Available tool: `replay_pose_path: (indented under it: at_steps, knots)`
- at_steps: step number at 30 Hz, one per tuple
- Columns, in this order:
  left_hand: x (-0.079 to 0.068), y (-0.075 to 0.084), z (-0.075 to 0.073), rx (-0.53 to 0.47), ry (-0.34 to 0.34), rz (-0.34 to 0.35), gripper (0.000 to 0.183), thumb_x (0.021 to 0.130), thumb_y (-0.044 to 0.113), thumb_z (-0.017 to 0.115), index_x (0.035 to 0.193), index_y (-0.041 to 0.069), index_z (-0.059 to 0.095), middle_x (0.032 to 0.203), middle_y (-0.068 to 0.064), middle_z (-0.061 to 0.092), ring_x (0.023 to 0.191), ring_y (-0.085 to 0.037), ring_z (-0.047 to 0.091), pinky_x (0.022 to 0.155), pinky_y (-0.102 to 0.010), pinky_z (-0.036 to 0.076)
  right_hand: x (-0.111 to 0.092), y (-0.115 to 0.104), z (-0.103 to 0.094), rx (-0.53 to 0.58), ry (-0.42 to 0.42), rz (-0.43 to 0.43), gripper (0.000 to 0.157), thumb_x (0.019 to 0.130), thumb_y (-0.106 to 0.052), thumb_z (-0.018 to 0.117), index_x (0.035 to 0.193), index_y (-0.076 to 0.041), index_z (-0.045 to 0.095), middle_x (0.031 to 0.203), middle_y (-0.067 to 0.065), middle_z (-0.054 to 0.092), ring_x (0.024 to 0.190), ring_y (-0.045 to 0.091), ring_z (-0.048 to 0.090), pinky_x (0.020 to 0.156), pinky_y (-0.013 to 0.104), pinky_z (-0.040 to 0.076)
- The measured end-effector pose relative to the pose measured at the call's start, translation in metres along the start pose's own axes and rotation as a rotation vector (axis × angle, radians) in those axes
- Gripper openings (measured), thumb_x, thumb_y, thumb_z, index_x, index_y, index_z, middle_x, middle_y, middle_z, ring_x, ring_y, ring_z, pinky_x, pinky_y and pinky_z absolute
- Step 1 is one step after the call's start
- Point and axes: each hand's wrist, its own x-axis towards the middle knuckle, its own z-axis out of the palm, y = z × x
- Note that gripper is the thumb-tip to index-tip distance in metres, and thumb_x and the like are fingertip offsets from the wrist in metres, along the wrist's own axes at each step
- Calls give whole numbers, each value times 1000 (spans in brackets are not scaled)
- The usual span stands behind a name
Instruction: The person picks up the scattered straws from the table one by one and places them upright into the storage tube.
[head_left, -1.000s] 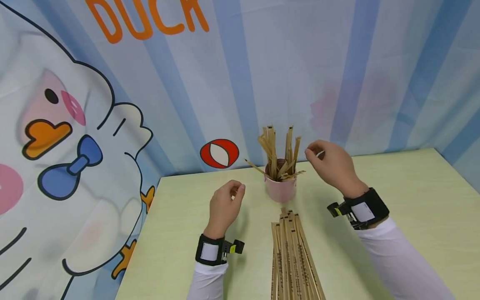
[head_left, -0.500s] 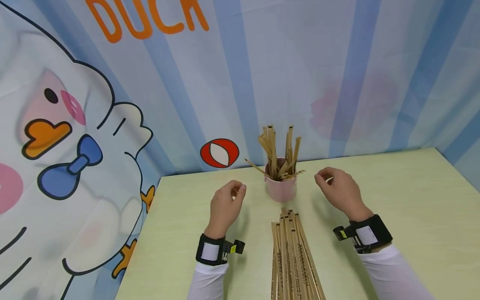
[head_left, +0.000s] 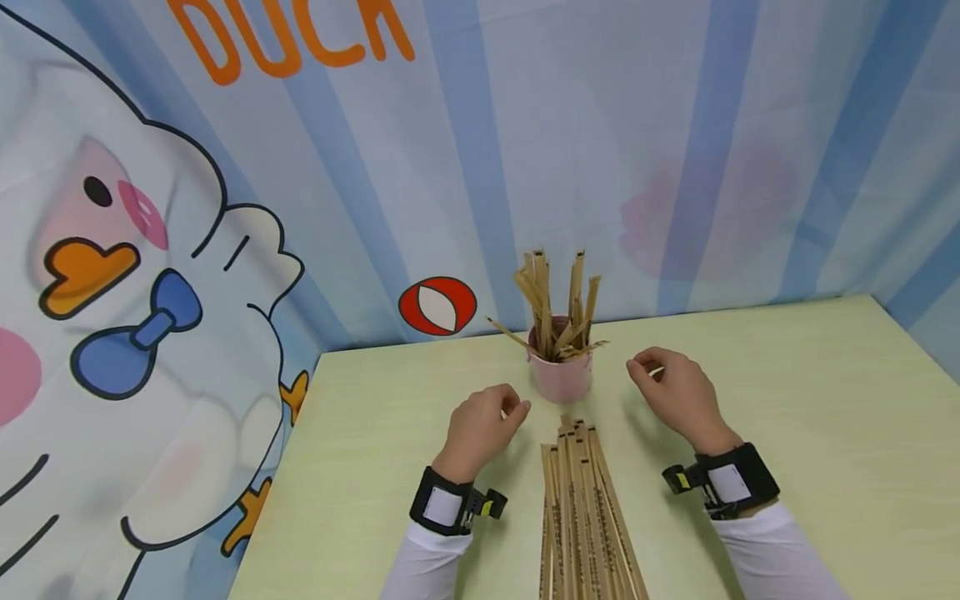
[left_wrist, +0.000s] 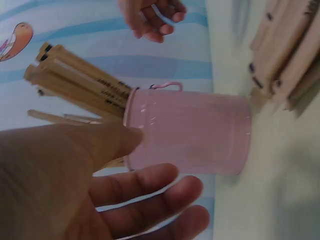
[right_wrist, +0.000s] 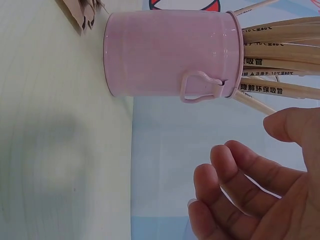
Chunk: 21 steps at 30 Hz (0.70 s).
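Note:
A pink bucket (head_left: 560, 379) with small side handles stands at the back of the table, filled with paper-wrapped straws (head_left: 542, 292). Printed lettering shows on these wrapped straws in the right wrist view. In front of the bucket lies a pile of more wrapped straws (head_left: 585, 508), running toward the near edge. My left hand (head_left: 483, 429) hovers to the left, between bucket and pile, its fingers loosely bent and holding nothing. To the right of the bucket my right hand (head_left: 678, 396) is held in the air, also loosely curled with nothing in it. Neither hand touches the bucket.
A light green table (head_left: 810, 417) carries everything. Behind it hangs a blue striped cloth backdrop (head_left: 600, 150) with a printed duck (head_left: 150, 433) at the left. One thin straw (head_left: 508, 332) sticks out sideways from the bucket's left rim.
My right hand has come down beside the bucket and moved slightly right. My left hand has shifted right and nearer the pile. Bucket and straws stay put.

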Motion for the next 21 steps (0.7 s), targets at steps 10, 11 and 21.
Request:
replay_pose_path:
  at_steps: [10,11,21]
  knots:
    - [-16,3,30,185,-170,-7,35,85,43,61,60,19,51,51,9,44,46,-8,43,41,-26,32,0,0,-3,4,9,5,45,94,-43,46,107,-5,67,96,12,68,79,25,62,64,41,48]
    - [-17,4,33,203,-171,-3,36,84,43,61,59,19,51,51,9,44,45,-8,43,40,-27,32,0,0,-4,4,7,6,45,94,-43,46,107,-5,67,96,12,68,79,25,62,64,41,48]
    - [-25,10,48,304,-124,60,42,79,29,62,46,19,39,46,10,28,41,-8,33,35,-29,27,-1,1,-4,7,12,0,45,94,-43,46,106,-5,67,95,12,68,79,25,63,63,41,48]
